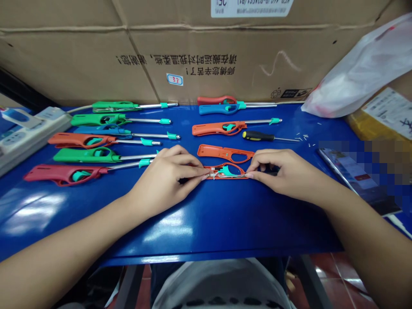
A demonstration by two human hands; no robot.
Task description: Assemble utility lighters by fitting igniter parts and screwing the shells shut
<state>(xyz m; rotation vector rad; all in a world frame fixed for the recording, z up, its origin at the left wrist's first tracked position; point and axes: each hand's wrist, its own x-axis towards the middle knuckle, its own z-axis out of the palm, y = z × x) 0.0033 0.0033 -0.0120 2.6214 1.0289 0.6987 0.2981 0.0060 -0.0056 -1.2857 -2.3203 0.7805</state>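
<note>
An opened orange lighter half (227, 172) with a teal trigger and thin wires lies on the blue table (206, 227). My left hand (167, 178) pinches its left end with curled fingers. At the right end, the fingers of my right hand (285, 171) close on it. Just behind lies the loose orange cover shell (223, 152).
Several assembled long-nosed lighters lie in a column at the left (86, 139); three more (231, 116) lie at the back centre. A yellow-and-black screwdriver (264, 136) and tiny screws (302, 138) are at the right. Cardboard box (193, 47) behind, power strip (22, 128) left, plastic bag (363, 68) right.
</note>
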